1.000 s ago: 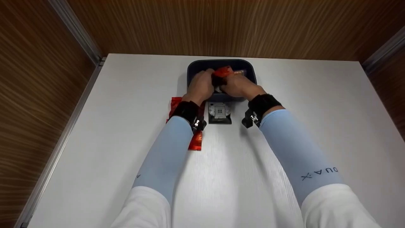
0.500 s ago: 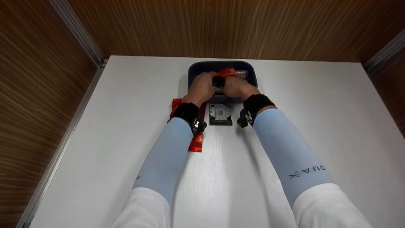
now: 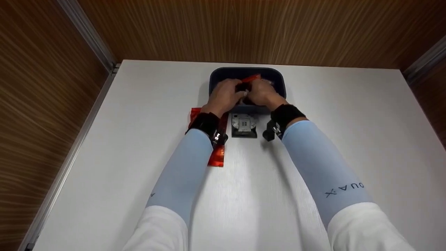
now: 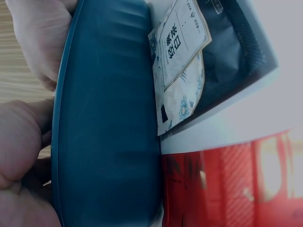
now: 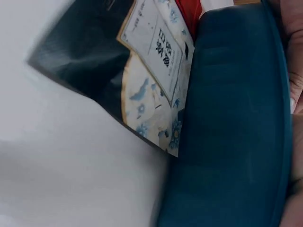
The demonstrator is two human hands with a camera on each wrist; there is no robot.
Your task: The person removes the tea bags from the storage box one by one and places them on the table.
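Observation:
A dark blue bin [image 3: 275, 75] stands at the far middle of the white table [image 3: 104, 157]. Both hands reach into it. My left hand [image 3: 224, 93] and my right hand [image 3: 263, 93] meet over the bin, fingers curled around a red packet [image 3: 252, 77] whose tip shows beyond the knuckles. The wrist views show the bin's outer wall [image 4: 104, 118] [image 5: 232, 132], with my left hand [image 4: 21, 161] and my right hand's fingers [image 5: 296, 71] over its rim. What else lies in the bin is hidden by the hands.
A black packet with a white patterned label [image 3: 244, 124] [image 4: 182, 52] [image 5: 156, 42] lies on the table just in front of the bin. Another red packet [image 3: 217, 157] [image 4: 227, 184] lies under my left wrist. Wood-panelled walls close in the table's back and sides.
The red packet has gone down into the bin and shows less above the hands. Both hands have drawn closer together over it.

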